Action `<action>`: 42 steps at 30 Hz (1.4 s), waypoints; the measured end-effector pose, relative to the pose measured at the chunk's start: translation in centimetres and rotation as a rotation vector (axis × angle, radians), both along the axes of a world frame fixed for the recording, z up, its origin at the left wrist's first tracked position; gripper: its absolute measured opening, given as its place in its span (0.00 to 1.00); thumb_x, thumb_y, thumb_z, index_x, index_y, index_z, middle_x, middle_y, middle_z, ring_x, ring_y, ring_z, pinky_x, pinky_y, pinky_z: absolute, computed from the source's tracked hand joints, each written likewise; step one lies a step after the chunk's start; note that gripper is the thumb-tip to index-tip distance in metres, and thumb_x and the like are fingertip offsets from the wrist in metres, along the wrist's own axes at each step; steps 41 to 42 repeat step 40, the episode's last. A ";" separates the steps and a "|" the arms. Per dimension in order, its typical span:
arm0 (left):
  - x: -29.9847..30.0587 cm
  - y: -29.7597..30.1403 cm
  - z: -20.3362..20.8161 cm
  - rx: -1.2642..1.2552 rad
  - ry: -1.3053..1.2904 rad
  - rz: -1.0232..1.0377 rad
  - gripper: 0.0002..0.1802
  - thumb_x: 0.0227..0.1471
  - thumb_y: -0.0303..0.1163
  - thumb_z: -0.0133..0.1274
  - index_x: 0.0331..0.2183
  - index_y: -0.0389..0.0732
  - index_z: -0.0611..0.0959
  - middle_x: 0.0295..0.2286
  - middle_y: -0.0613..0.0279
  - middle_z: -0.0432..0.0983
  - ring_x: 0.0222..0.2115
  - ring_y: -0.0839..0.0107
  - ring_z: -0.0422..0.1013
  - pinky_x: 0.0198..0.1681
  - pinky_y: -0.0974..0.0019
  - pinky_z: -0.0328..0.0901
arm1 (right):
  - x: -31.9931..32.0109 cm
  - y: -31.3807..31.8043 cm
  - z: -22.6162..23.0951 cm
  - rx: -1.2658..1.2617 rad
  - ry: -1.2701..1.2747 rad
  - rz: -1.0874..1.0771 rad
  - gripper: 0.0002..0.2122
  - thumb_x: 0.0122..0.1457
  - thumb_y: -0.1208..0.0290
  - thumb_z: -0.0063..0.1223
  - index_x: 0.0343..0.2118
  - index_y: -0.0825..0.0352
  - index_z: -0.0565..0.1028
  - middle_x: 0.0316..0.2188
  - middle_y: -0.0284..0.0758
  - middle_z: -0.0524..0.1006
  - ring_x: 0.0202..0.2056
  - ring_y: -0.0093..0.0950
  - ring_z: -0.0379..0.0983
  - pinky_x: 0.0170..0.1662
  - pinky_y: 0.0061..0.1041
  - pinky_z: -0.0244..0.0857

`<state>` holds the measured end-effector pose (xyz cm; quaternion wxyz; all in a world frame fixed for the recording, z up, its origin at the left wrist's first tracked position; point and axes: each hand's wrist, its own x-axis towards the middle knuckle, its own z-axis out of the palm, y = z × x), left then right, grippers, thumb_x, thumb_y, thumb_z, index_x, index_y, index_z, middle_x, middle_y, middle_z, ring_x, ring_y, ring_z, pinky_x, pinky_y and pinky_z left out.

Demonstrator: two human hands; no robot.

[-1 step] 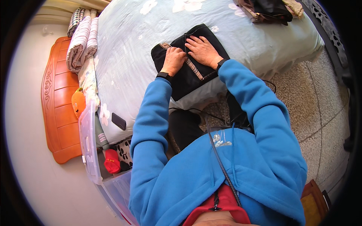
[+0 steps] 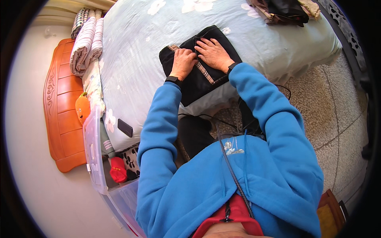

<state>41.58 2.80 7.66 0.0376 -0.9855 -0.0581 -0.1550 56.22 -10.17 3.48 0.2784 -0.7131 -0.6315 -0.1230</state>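
Observation:
A folded black garment (image 2: 202, 93) with a strip of beige plaid trim (image 2: 205, 73) lies on the near side of the bed; its exact kind does not show. My left hand (image 2: 183, 63) is on the trim, fingers bent and closed on the cloth, and it covers part of the strip. To its right, my right hand (image 2: 214, 53) rests flat on the upper part of the garment, fingers spread and holding nothing.
The bed (image 2: 135, 59) has a pale flowered sheet. On it are a phone (image 2: 125, 128), rolled bedding (image 2: 84, 47) and dark clothes (image 2: 283, 12). A clear plastic bin (image 2: 94, 158) holding a red item (image 2: 118, 169) stands left. Dark cords hang by my legs.

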 end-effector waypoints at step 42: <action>-2.7 -8.8 -4.8 -0.275 -0.182 0.306 0.27 0.56 0.38 0.58 0.55 0.39 0.76 0.53 0.51 0.74 0.59 0.57 0.61 0.63 0.50 0.50 | -0.7 1.0 -0.5 -0.156 0.205 -0.089 0.23 0.57 0.60 0.59 0.56 0.56 0.75 0.64 0.29 0.66 0.68 0.29 0.54 0.70 0.41 0.44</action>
